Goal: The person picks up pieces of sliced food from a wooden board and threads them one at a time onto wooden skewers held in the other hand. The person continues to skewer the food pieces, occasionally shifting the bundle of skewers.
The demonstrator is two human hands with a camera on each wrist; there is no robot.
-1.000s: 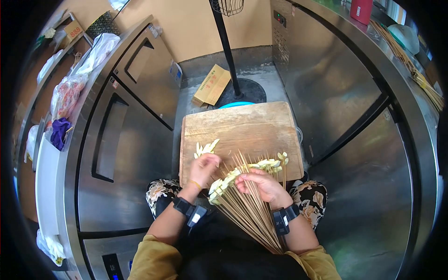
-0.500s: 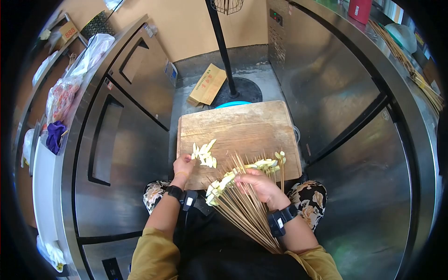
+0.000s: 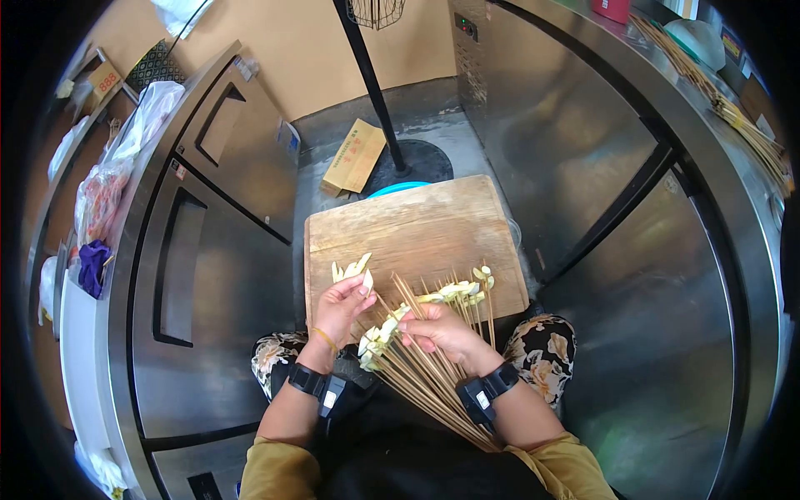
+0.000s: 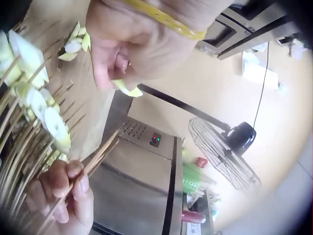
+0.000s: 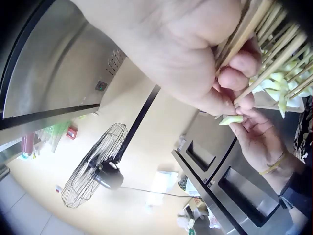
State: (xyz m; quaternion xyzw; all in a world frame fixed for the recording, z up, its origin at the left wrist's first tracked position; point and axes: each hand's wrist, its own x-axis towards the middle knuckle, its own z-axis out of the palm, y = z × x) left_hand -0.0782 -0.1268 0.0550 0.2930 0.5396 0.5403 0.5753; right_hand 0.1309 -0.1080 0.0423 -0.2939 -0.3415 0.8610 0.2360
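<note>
My left hand (image 3: 335, 310) pinches a pale green-and-white vegetable slice (image 4: 128, 89) between thumb and fingers, above the board's near left part. Just to its right, my right hand (image 3: 450, 335) grips several thin bamboo skewers (image 3: 404, 287), whose bare tips stick up past the fingers. Under that hand a fan of skewers (image 3: 429, 392) reaches back to the lap, with threaded vegetable slices (image 3: 379, 337) near the tips. More threaded slices (image 3: 454, 292) lie over the board's near right edge. Beyond the left hand sits a small heap of loose slices (image 3: 354, 265).
The wooden cutting board (image 3: 400, 221) lies in front of the knees. Steel cabinets stand to the left (image 3: 221, 275) and right (image 3: 617, 333). Behind the board are a cardboard box (image 3: 354, 158) and a black fan stand (image 3: 371, 92). More skewers (image 3: 750, 137) lie on the right counter.
The left hand went left to the loose heap, then came back right with a slice between its fingers. The right hand keeps its grip on the skewers. The head view has shifted slightly.
</note>
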